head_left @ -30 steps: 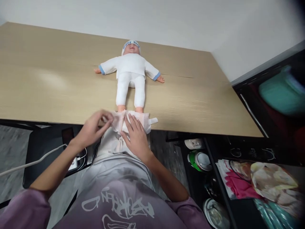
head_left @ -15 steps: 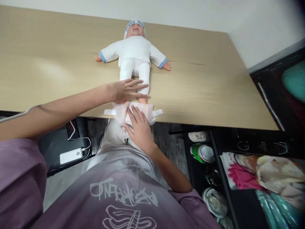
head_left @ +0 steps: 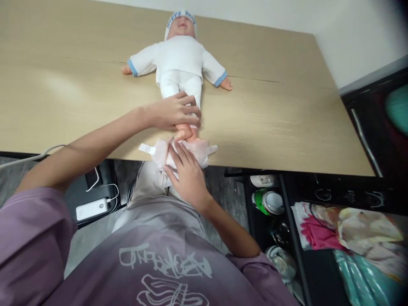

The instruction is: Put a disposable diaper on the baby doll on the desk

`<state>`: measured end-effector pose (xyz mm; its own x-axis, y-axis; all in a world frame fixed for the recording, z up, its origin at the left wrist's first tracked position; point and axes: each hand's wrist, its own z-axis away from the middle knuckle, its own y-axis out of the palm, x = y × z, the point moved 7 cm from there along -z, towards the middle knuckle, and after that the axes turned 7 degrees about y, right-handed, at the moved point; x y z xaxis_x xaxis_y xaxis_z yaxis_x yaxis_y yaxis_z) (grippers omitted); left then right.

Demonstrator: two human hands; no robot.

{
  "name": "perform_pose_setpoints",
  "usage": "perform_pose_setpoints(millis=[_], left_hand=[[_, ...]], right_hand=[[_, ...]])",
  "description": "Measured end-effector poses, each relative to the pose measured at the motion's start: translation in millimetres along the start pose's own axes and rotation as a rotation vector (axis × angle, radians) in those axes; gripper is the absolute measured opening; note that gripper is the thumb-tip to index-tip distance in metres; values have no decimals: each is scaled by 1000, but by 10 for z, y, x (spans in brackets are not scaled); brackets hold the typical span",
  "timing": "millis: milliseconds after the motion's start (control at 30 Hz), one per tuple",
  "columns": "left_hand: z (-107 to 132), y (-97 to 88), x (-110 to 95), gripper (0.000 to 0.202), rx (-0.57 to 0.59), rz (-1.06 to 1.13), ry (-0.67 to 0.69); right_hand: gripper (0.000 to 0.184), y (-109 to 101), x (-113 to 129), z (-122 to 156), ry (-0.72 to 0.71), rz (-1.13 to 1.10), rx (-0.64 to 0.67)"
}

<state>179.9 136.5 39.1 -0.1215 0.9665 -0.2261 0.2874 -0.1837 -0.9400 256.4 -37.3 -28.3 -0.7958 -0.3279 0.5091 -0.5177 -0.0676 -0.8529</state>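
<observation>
On the table (head_left: 270, 119), doll (head_left: 180, 55) on its back, left hand (head_left: 174, 111) clasping its legs! At its feet the diaper (head_left: 160, 154) overhangs the edge, right hand (head_left: 188, 178) flat on top, gripping nothing; a backward drag from that palm could tip it off.

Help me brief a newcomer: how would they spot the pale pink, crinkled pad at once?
Find the wide tan tabletop, then the doll in white clothes lying on it. Below its bare feet, at the near edge, the person's right hand rests on a pale pink, crinkled pad. Unlike the doll's clothes, it has a white strip sticking out at each side.
</observation>
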Motion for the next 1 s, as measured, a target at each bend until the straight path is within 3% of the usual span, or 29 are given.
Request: perform_pose_setpoints(millis=[133, 267, 400, 533, 733, 833, 1000], left_hand=[[-65, -413, 5, 37, -139, 89, 11], [-79, -907, 119, 54, -372, 153, 13], [-112, -1185, 288, 49, -404, 271, -64], [-100, -1462, 279, 48, -466, 275, 41], [23, -1681, 412, 59, -549, 18, -52], [64, -1685, 516, 64, -546, -23, -87], [114, -1673, 543, 64, -544, -43, -26]], right_hand=[[71, -8, -77, -172, 7, 28, 26], [71, -1, -168, -439, 12, 47, 60], [68, 12, -201, -716, 8, 82, 101], [68, 61, -269, -1050, 9, 94, 135], [68, 186, -479, -1926, -5, 161, 124], [68, 234, -568, -2454, -33, 194, 121], [65, 227, -695, -3151, -13, 160, 127]])
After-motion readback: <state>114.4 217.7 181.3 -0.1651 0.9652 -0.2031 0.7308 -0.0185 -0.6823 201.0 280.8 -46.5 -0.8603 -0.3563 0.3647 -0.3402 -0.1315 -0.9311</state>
